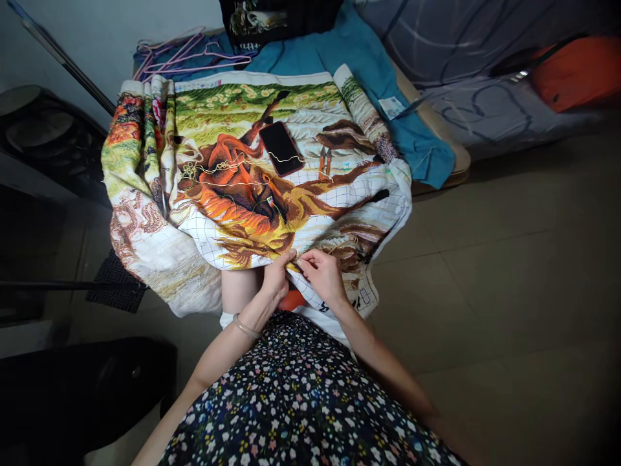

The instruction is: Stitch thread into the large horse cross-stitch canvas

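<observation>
A large cross-stitch canvas (pixel 301 188) with a horse picture and a drawn grid drapes from the low table over my lap. My left hand (pixel 276 277) is closed on its near edge, thumb on top and fingers underneath. Just to the right, my right hand (pixel 321 275) makes a pinch close to the cloth; whatever is between its fingertips is too small to name. On the canvas lie a dark phone (pixel 281 149), a pair of orange-handled thread snips (pixel 325 164) and a loose tangle of pale yellow thread (pixel 194 169). One strand crosses the phone.
Rolled canvas ends (pixel 127 123) lie at the left, another roll (pixel 363 110) at the right. Behind are pink and purple hangers (pixel 194 58), a teal cloth (pixel 310 42) and a black bag (pixel 281 19). A black object (pixel 87 395) stands low at left.
</observation>
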`<state>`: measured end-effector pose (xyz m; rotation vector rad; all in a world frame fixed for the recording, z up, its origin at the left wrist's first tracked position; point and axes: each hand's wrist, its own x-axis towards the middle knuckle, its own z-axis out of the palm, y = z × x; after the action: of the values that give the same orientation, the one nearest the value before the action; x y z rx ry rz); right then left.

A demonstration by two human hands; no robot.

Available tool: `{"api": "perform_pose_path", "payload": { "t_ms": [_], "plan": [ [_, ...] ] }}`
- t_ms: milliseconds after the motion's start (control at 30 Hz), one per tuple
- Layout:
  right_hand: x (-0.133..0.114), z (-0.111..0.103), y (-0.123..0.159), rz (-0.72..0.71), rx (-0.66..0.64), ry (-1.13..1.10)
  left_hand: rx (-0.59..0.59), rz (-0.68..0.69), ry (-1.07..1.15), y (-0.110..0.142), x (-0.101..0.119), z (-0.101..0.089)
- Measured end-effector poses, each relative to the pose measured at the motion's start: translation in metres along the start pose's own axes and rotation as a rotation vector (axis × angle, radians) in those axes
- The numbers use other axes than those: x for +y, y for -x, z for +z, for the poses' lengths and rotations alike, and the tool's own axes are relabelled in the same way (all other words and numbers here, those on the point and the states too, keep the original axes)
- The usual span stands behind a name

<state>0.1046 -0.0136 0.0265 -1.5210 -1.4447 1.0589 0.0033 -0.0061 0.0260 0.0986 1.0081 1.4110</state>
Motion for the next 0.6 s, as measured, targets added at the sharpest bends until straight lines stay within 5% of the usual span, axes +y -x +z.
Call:
{"api": "perform_pose_path", "payload": {
  "t_ms": [300,600],
  "plan": [
    [-0.002,0.005,0.002,-0.046,0.078,0.022,0.013,-0.026,-0.022,-0.005,-0.002,-0.003],
    [-0.011,0.006,0.0,0.091,0.144,-0.142,-0.005,-0.076,-0.016,-0.003,-0.002,-0.007]
  ]
}}
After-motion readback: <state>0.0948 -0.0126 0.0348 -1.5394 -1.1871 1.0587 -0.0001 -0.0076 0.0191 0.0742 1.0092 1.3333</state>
